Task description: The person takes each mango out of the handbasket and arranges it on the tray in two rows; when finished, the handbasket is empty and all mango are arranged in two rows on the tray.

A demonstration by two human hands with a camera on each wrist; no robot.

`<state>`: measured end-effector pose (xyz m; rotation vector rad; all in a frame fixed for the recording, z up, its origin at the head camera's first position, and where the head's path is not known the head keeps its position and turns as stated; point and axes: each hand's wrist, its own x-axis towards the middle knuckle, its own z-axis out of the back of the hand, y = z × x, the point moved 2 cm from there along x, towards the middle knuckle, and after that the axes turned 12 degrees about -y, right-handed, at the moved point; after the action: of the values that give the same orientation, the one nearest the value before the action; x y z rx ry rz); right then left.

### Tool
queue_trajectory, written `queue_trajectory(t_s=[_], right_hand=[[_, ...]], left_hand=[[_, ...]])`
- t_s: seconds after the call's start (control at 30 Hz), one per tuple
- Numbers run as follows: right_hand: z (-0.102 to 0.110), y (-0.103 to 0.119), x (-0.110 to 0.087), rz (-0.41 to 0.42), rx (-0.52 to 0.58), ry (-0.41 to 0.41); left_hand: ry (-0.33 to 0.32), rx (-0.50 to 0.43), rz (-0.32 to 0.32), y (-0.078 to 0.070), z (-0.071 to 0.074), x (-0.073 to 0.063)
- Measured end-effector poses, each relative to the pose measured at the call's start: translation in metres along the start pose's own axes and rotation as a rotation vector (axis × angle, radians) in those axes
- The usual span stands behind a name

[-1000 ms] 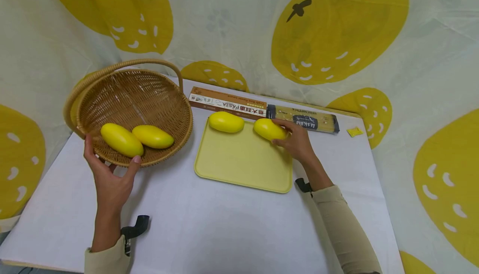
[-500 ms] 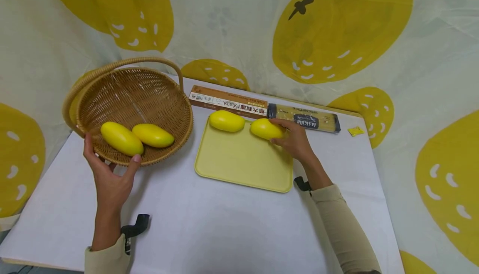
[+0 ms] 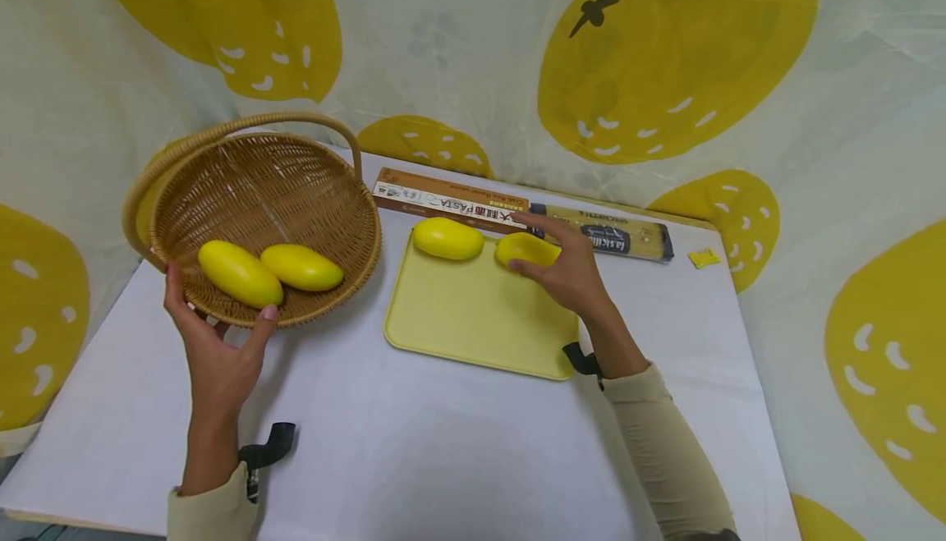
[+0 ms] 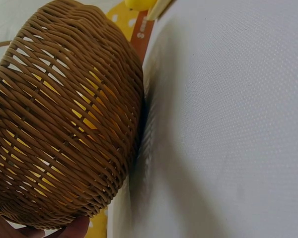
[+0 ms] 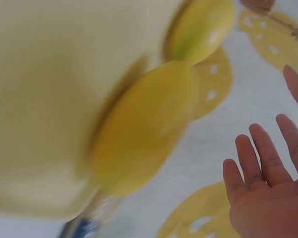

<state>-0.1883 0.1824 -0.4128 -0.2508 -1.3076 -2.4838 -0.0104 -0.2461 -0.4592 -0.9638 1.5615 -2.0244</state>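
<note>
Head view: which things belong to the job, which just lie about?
Likely in the job:
basket, held by left hand
tray
four yellow fruits, two in basket, two on tray (right hand near one)

Likely lying about:
pasta box
spaghetti pack
yellow packet

The right hand (image 3: 571, 273) has let go of the right mango (image 3: 521, 247), its fingers and thumb now spread wider. That mango lies slightly closer to the left mango (image 3: 447, 239) than a second ago, and in the head view fingertips now cover one end of the box (image 3: 447, 199).
</note>
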Motion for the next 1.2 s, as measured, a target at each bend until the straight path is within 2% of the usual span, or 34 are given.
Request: queue_trajectory(t_s=[0.13, 0.3, 0.57, 0.83, 1.2], right_hand=[[-0.013, 0.029, 0.001, 0.075, 0.111, 0.011], [-0.033, 0.060, 0.005, 0.129, 0.222, 0.049], [-0.070, 0.097, 0.010, 0.158, 0.357, 0.129], [-0.108, 0.122, 0.020, 0.207, 0.387, 0.209], [-0.164, 0.151, 0.032, 0.160, 0.319, 0.379]], left_hand=[[0.001, -0.004, -0.004, 0.001, 0.000, 0.000], [0.001, -0.002, -0.009, 0.002, 0.001, 0.001], [0.001, -0.014, -0.005, 0.002, 0.001, 0.001], [0.000, -0.011, 0.000, 0.001, 0.000, 0.000], [0.006, -0.008, -0.002, 0.001, 0.001, 0.001]])
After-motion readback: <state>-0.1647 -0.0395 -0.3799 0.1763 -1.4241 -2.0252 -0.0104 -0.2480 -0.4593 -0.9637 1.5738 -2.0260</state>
